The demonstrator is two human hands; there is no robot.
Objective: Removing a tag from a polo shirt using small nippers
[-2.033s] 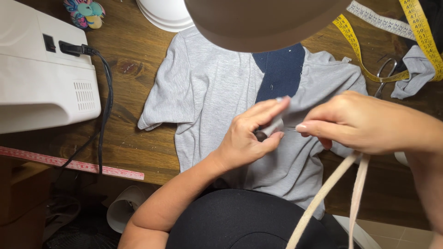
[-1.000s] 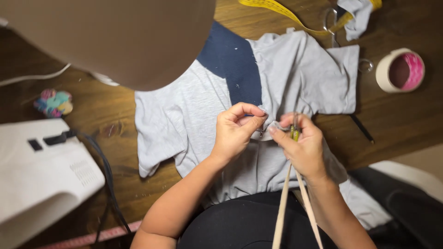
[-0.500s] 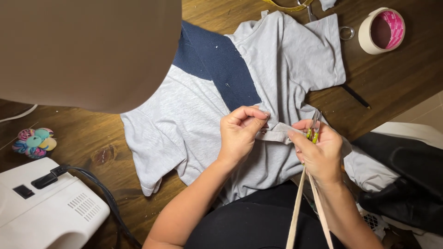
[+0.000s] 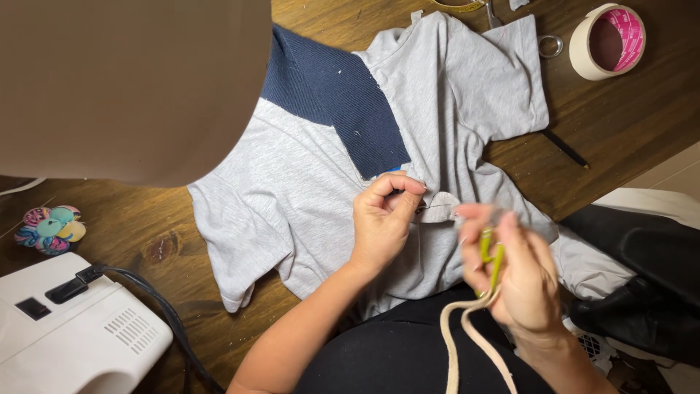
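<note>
- Right now I see my left hand (image 4: 380, 222) pinching a fold of the light grey knit T-shirt (image 4: 306, 190), thumb and forefinger clenched on the cloth just below the dark navy ribbed fabric panel (image 4: 335, 98).
- My right hand (image 4: 514, 273) is blurred; its fingers are closed around a small yellow-green tool (image 4: 490, 252), and I cannot tell what kind of tool it is.
- A cream flat cloth tape (image 4: 467, 343) hangs in a loop from that right hand and runs down toward my lap.
- Between the two hands, a small strip of the grey cloth stretches from the left fingertips toward the right hand.
- The shirt lies spread on the dark brown wooden table (image 4: 627, 117), its lower edge draped over the near rim.
- A white sewing machine (image 4: 69, 335) with a black cable (image 4: 157, 310) sits at the near left corner, with a multicoloured flower-shaped pincushion (image 4: 49, 228) just beyond it.
- At the far right stands a roll of cream masking tape (image 4: 607, 40), well apart from both hands, and a thin black pencil (image 4: 565, 149) lies beside the shirt sleeve.
- A large tan blurred shape (image 4: 124, 80) covers the upper left of my view.
</note>
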